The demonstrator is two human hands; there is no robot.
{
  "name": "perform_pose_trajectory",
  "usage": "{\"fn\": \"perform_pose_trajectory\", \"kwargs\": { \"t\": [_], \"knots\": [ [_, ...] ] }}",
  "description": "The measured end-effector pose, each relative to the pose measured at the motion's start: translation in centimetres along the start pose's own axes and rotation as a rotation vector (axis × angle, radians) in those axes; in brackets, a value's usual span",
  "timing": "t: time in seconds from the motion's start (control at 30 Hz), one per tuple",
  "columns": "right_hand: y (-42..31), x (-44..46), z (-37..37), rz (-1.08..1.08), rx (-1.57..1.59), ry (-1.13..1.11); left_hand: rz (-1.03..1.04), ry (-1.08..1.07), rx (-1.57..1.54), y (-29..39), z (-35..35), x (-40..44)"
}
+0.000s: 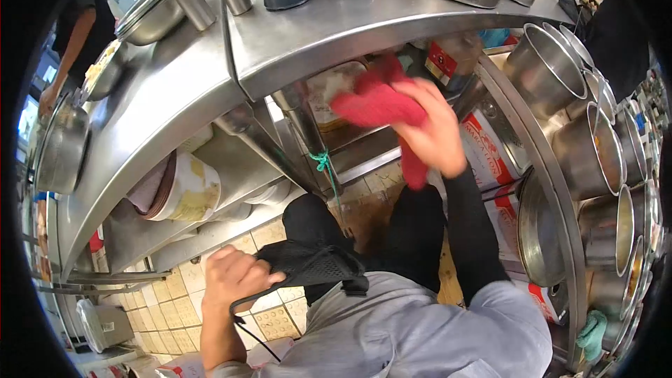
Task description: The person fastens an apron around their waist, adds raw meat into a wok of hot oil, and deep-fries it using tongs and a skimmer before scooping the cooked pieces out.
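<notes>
Red cloth [374, 105] is grasped in my right hand [434, 126], upper centre of frame. My left hand [234, 276] clenches black mesh fabric [308, 262], lower centre. Progress: both items held, neither set down; cloth's contact beyond my hand undetermined.

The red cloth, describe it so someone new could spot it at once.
Find the steel counter curving across the picture's top. Just below its edge, the right hand grips the red cloth. Its crumpled, plain red fabric sets it apart from the green cloth at lower right.
</notes>
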State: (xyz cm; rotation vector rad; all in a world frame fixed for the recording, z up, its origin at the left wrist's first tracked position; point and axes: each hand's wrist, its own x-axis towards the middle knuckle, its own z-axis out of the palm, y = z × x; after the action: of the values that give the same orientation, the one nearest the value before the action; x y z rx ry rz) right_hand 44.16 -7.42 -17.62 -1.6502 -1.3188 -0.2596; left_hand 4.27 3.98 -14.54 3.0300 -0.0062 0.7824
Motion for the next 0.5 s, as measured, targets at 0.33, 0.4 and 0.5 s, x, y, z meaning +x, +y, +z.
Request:
{"fn": "perform_pose_trajectory", "kwargs": {
  "t": [0.33,0.4,0.5],
  "knots": [
    [2.6,9.6,8.5,-0.171,-0.124,-0.777,-0.154,0.002,-0.153,1.5,3.2,0.5],
    [-0.5,5.9,4.9,-0.26,0.238,-0.679,-0.178,-0.077,-0.15,1.3,3.8,0.3],
    [-3.7,-2.0,0.9,-0.065,0.464,-0.953,-0.228,-0.102,-0.194,0.5,5.3,-0.2]
  ]
}}
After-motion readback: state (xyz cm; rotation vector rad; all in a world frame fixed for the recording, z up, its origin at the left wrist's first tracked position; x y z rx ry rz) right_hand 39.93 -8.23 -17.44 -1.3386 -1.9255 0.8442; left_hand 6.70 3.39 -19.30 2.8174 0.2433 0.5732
